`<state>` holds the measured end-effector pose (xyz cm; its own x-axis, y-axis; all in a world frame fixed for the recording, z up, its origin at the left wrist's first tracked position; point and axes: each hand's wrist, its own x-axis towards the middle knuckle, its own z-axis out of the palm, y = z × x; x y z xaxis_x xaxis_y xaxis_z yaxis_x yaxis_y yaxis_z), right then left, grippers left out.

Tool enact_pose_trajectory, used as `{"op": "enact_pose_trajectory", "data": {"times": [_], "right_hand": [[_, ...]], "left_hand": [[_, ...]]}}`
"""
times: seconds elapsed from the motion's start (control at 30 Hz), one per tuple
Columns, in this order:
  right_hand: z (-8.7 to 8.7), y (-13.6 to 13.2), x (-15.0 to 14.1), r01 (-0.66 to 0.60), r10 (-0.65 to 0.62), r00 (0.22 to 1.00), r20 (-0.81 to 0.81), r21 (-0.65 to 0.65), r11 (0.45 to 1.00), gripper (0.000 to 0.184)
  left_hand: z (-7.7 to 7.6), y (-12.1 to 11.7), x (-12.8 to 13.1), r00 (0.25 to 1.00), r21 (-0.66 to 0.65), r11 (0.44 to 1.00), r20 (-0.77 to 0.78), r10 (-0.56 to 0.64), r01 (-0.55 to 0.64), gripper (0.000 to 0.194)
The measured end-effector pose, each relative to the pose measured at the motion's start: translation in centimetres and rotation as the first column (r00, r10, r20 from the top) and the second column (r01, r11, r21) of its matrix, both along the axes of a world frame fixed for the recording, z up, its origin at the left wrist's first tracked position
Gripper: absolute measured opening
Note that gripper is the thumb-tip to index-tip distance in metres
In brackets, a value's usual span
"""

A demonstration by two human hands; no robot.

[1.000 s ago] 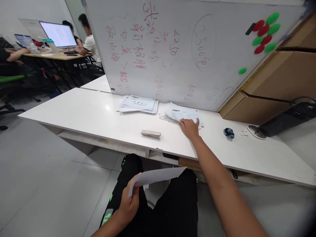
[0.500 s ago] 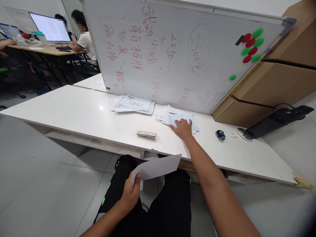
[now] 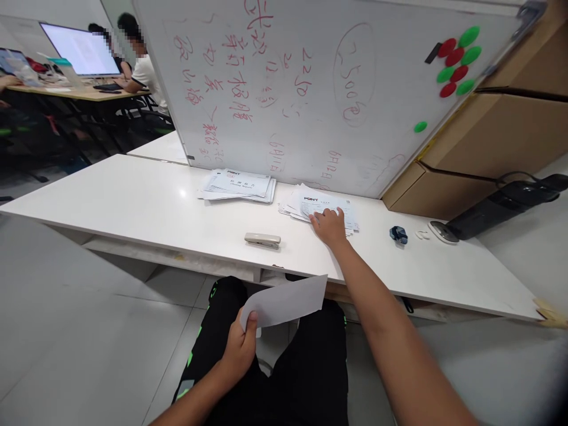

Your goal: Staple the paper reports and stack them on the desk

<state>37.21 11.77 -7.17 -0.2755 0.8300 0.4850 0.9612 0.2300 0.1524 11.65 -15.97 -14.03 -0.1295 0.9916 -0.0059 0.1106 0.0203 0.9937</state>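
My left hand (image 3: 241,346) holds a white sheet of paper (image 3: 286,302) above my lap, thumb on top and the near edge pinched. The sheet curves away to the right, its upper side blank. On the white desk, my right hand (image 3: 329,226) rests on the front edge of a loose pile of printed papers (image 3: 317,202), fingers spread and bent over the top page. Left of that pile lies a second stack of printed papers (image 3: 239,184). A beige stapler (image 3: 262,239) sits near the desk's front edge.
Behind the papers leans a whiteboard (image 3: 310,106) with red writing and several round magnets. Cardboard boxes (image 3: 510,136) are piled at the right. A dark watch (image 3: 398,235), white earbuds (image 3: 422,235), a mouse-like object (image 3: 442,231) and a black bottle (image 3: 488,207) occupy the desk's right end.
My right hand stays on the right pile, its fingers shifting slightly over the top page. The sheet remains in my left hand. The view has tilted a little.
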Motion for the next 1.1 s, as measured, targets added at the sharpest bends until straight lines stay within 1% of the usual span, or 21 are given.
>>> {"op": "enact_pose_trajectory", "data": {"times": [0.1,0.2,0.23,0.3,0.33,0.37,0.4,0.43,0.47,0.5,0.53,0.57,0.6,0.67,0.73,0.77,0.83,0.9,1.0,1.07,1.1], "right_hand": [[-0.2,0.0,-0.2,-0.041,0.040,0.999,0.013,0.029,0.999,0.039],[-0.4,0.4,-0.2,-0.065,0.065,0.998,-0.026,0.024,0.998,0.031],[-0.4,0.7,0.1,-0.046,0.047,0.997,-0.055,0.021,0.999,0.029],[0.0,0.9,1.0,0.061,-0.053,0.987,-0.150,0.050,0.997,0.031],[0.4,0.7,1.7,0.129,-0.108,0.970,-0.216,0.088,0.988,0.032],[1.0,0.2,2.4,0.180,-0.134,0.949,-0.284,0.141,0.973,0.034],[1.6,-0.7,3.1,0.214,-0.131,0.926,-0.353,0.209,0.954,0.034],[2.2,-2.1,3.7,0.207,-0.076,0.911,-0.406,0.290,0.934,0.033],[2.9,-3.9,4.1,0.165,0.014,0.906,-0.424,0.383,0.909,0.032],[3.4,-6.2,4.2,0.120,0.097,0.903,-0.418,0.464,0.878,0.030],[3.8,-8.9,3.9,0.064,0.168,0.903,-0.395,0.510,0.858,0.031],[3.9,-11.7,3.3,0.007,0.224,0.901,-0.371,0.530,0.848,0.035],[3.7,-14.5,2.3,-0.062,0.273,0.900,-0.340,0.520,0.852,0.040],[2.4,-19.2,-0.3,-0.185,0.340,0.895,-0.287,0.454,0.872,0.047],[0.4,-22.2,-2.9,-0.258,0.384,0.869,-0.312,0.376,0.890,0.051],[-0.6,-22.9,-3.9,-0.280,0.405,0.843,-0.353,0.354,0.892,0.052],[-2.3,-23.6,-5.2,-0.308,0.426,0.783,-0.454,0.312,0.899,0.052],[-3.4,-23.8,-5.6,-0.298,0.393,0.723,-0.569,0.256,0.920,0.051],[-4.0,-24.0,-5.7,-0.286,0.297,0.624,-0.723,0.143,0.947,0.046],[-3.9,-24.3,-5.9,-0.297,0.250,0.527,-0.812,0.100,0.950,0.042],[-3.7,-24.3,-6.0,-0.299,0.226,0.469,-0.854,0.088,0.950,0.040]], "left_hand": [[0.5,0.3,0.3,1.000,-0.015,1.000,0.020,0.019,-0.019,0.047],[1.6,0.9,0.7,0.998,-0.016,0.999,0.047,0.036,-0.036,0.050],[2.2,1.2,0.8,0.997,-0.021,0.999,0.057,0.043,-0.042,0.051],[3.7,2.1,1.0,0.995,-0.044,0.997,0.083,0.061,-0.057,0.053],[4.5,2.6,1.2,0.992,-0.067,0.996,0.106,0.064,-0.057,0.054],[5.4,3.2,1.3,0.988,-0.096,0.994,0.142,0.059,-0.045,0.054],[6.2,3.9,1.4,0.980,-0.127,0.992,0.194,0.040,-0.015,0.055],[7.0,4.6,1.6,0.965,-0.156,0.987,0.262,0.012,0.030,0.056],[7.7,5.3,1.8,0.942,-0.177,0.981,0.335,-0.015,0.079,0.056],[8.2,6.0,2.1,0.916,-0.185,0.975,0.398,-0.042,0.125,0.056],[8.7,6.7,2.5,0.898,-0.184,0.970,0.436,-0.062,0.156,0.056],[9.1,7.3,3.0,0.890,-0.171,0.969,0.448,-0.084,0.177,0.056],[9.3,7.9,3.5,0.896,-0.147,0.972,0.432,-0.105,0.185,0.057],[9.6,8.7,4.6,0.935,-0.069,0.983,0.327,-0.138,0.170,0.060],[9.6,9.1,5.6,0.974,0.016,0.992,0.189,-0.127,0.126,0.070],[9.5,9.1,6.0,0.985,0.051,0.993,0.133,-0.110,0.104,0.077],[9.3,9.0,6.4,0.994,0.103,0.992,0.069,-0.087,0.079,0.088],[8.9,8.7,6.6,0.996,0.138,0.988,0.057,-0.074,0.065,0.092],[8.2,8.2,6.5,0.998,0.176,0.984,0.062,-0.009,-0.002,0.089],[7.9,8.1,6.4,0.997,0.199,0.978,0.056,0.049,-0.059,0.081],[7.9,8.1,6.4,0.997,0.210,0.975,0.043,0.067,-0.075,0.074]]}}
